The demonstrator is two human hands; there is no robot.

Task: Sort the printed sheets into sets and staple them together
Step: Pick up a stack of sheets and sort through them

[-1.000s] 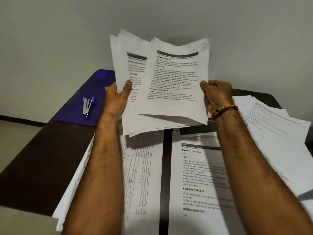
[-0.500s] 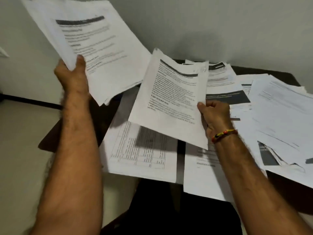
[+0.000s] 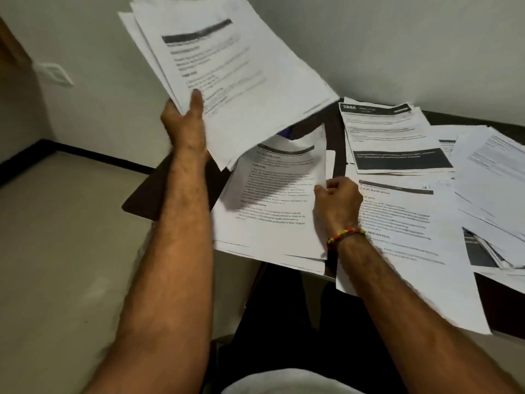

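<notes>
Dark wood surface: a brown table (image 3: 332, 129), mostly covered by loose printed sheets (image 3: 397, 217) lying in overlapping piles.
Room: pale grey wall (image 3: 397, 38) behind the table; black skirting (image 3: 93, 156) along a light floor (image 3: 56, 251); white switch plate (image 3: 54, 73) on the left wall.
Left hand (image 3: 184, 120): raised above the table's left end, thumb on top and fingers beneath, clamped on a thick stack of sheets (image 3: 227, 66) held tilted in the air.
Right hand (image 3: 338, 203): fingers curled, pinching the right edge of one sheet (image 3: 272, 194) lying on the near-left pile; beaded bracelet (image 3: 345, 234) at the wrist.
</notes>
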